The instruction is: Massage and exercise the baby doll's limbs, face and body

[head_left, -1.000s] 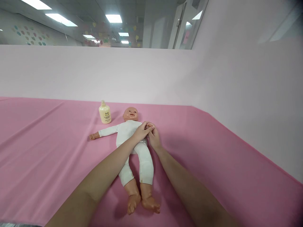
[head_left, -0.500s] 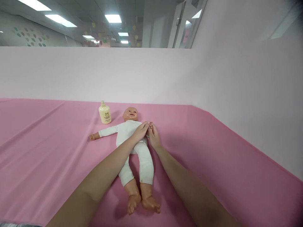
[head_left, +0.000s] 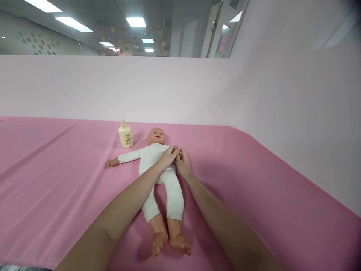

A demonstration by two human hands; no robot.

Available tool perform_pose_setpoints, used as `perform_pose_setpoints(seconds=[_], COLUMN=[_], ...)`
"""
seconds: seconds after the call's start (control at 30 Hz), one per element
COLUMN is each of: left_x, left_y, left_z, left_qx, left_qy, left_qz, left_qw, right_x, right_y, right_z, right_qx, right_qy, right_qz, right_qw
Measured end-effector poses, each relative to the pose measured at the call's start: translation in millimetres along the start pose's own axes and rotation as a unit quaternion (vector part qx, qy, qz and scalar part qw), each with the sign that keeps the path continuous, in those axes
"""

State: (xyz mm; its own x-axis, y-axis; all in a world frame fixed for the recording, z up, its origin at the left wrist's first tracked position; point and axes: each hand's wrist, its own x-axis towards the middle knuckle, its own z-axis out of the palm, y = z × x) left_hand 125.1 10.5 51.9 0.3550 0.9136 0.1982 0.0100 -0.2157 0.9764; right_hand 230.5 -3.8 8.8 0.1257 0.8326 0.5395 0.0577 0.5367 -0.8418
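A baby doll [head_left: 150,156] in a white cloth suit lies on its back, head away from me, its bare feet towards me. Both my hands close around the doll's hand [head_left: 180,154] at the right side of its chest; only a little of it shows between my fingers. My left hand [head_left: 168,156] reaches across the doll's body, fingers curled over the doll's hand. From the right, my right hand [head_left: 184,163] cups it, with the fingers partly hidden. The doll's other arm [head_left: 128,156] stretches out to the left on the pink sheet.
A pale yellow bottle [head_left: 125,136] stands upright left of the doll's head. The pink sheet [head_left: 56,188] covers the surface up to a white wall [head_left: 141,90] at the back and another at the right. Above the back wall is a window [head_left: 118,30].
The fingers of my left hand have shifted slightly over the doll's hand. Both hands stay in the same place, and the doll and bottle have not moved.
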Motion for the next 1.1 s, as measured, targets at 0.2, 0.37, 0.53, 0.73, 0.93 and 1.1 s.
perform_pose_setpoints(seconds=[0.2, 0.37, 0.53, 0.73, 0.93, 1.1], left_x=[-3, -4, -2, -3, -2, -3], left_y=[-1, 1, 4, 7, 8, 8], left_z=[-2.3, -2.6, -1.7, -1.0, -1.8, -1.1], left_qx=[0.044, 0.075, 0.066, 0.058, 0.040, 0.029], left_qy=[-0.001, -0.016, -0.026, -0.015, -0.002, -0.020], left_qz=[0.012, 0.029, 0.062, 0.080, 0.059, 0.047], left_qw=[0.999, 0.997, 0.996, 0.995, 0.997, 0.998], right_x=[2, 3, 3, 2, 0, -1], right_y=[9, 6, 10, 16, 10, 6], right_z=[0, 0, 1, 0, -2, -3], right_qx=[0.044, 0.026, 0.040, 0.047, 0.015, 0.025], right_qy=[-0.008, -0.007, -0.012, 0.006, 0.014, 0.009], right_qz=[0.042, 0.054, 0.057, 0.062, 0.059, 0.058], right_qw=[0.998, 0.998, 0.997, 0.997, 0.998, 0.998])
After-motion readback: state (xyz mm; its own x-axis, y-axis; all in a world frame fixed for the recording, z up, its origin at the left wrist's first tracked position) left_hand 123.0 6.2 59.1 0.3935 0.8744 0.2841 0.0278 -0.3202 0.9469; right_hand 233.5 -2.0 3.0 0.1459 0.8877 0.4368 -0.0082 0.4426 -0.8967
